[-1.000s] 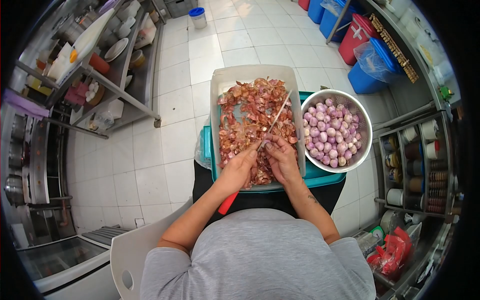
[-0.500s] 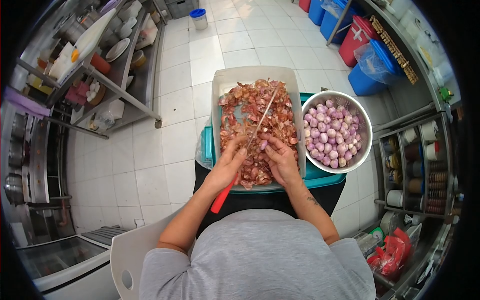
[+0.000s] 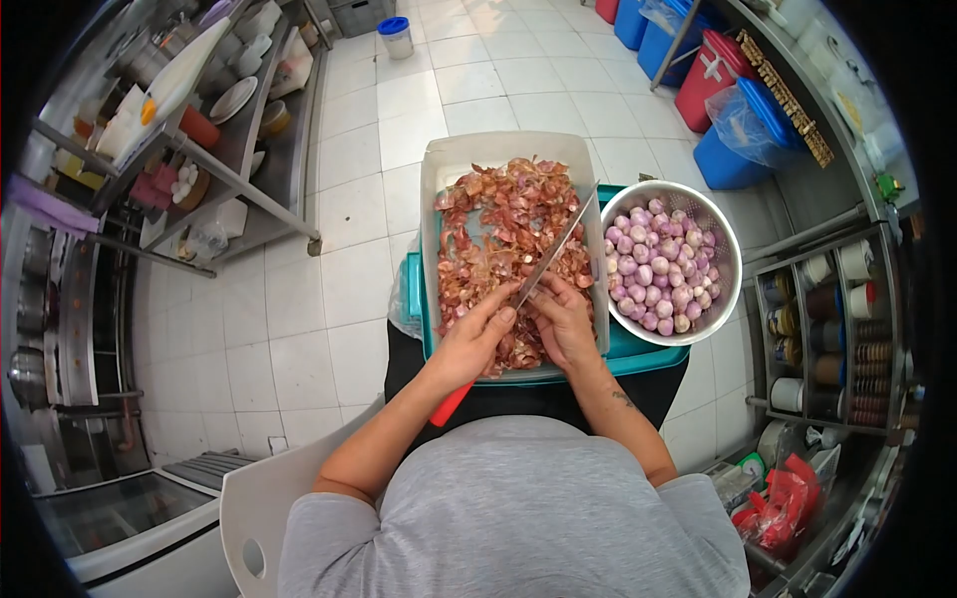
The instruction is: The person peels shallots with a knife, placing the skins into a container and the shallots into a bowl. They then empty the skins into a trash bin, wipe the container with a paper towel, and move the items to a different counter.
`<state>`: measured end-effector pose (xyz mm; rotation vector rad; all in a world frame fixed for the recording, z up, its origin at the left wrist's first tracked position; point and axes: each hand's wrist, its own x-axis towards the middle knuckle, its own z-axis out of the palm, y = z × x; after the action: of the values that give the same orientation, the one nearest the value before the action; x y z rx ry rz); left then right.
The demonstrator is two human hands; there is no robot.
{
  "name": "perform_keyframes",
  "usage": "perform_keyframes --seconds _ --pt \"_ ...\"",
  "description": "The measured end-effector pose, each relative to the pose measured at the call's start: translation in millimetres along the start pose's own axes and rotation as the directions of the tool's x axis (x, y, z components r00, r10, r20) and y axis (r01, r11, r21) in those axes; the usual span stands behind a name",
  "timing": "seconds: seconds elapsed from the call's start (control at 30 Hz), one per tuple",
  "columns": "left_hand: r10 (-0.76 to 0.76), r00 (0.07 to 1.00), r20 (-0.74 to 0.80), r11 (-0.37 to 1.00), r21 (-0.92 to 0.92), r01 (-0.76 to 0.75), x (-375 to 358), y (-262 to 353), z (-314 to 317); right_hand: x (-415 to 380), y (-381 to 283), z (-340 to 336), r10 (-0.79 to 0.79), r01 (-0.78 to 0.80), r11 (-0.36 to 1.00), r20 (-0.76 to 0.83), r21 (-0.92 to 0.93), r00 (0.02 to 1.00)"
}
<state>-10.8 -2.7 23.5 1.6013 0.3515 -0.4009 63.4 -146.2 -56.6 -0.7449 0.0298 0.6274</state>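
My left hand [image 3: 475, 341] is closed around a knife [image 3: 566, 239] with a red handle, its long thin blade slanting up and to the right. My right hand [image 3: 564, 327] is closed beside the blade, its fingertips pinching a small shallot that blade and fingers now mostly hide. Both hands are over a pale plastic bin [image 3: 432, 164] holding a heap of papery brown-red shallot skins [image 3: 498, 209]. To the right, a perforated metal colander [image 3: 736, 284] is filled with peeled purple-white shallots [image 3: 658, 267].
Under the bin and colander lies a teal tray or lid [image 3: 638, 356]. Metal shelving [image 3: 284, 120] with dishes stands at the left. Blue bins [image 3: 733, 154] and a red bin [image 3: 706, 85] line the right. A lidded white bucket [image 3: 397, 42] sits on the tiled floor.
The knife's blade has swung to the right and now crosses in front of the right fingertips. My left hand has shifted slightly right, and the shallot has become mostly hidden.
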Motion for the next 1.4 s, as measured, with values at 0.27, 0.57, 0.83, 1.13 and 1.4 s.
perform_keyframes --seconds 0.27,0.57,0.83,1.13,1.4 --pt "0.072 0.996 -0.052 0.996 0.058 -0.069 3 -12 -15 2 2 -8 0.051 -0.049 0.998 0.078 -0.026 0.996" --pt "-0.015 1.000 0.011 1.000 -0.015 0.015 -5 -5 -11 1 3 2 -0.021 0.023 0.998 0.040 -0.056 0.999" --pt "0.138 0.989 -0.047 0.988 0.083 -0.134 -2 -4 3 1 -1 -2 0.062 -0.065 0.997 0.062 0.046 0.996" --pt "0.208 0.972 -0.108 0.949 0.265 -0.174 3 -20 -7 2 2 -6 0.077 -0.080 0.997 0.104 0.017 0.992" --pt "0.098 0.984 -0.148 0.987 0.142 -0.077 -1 -1 -20 -3 -1 3 0.117 -0.099 0.986 0.134 -0.133 0.984"
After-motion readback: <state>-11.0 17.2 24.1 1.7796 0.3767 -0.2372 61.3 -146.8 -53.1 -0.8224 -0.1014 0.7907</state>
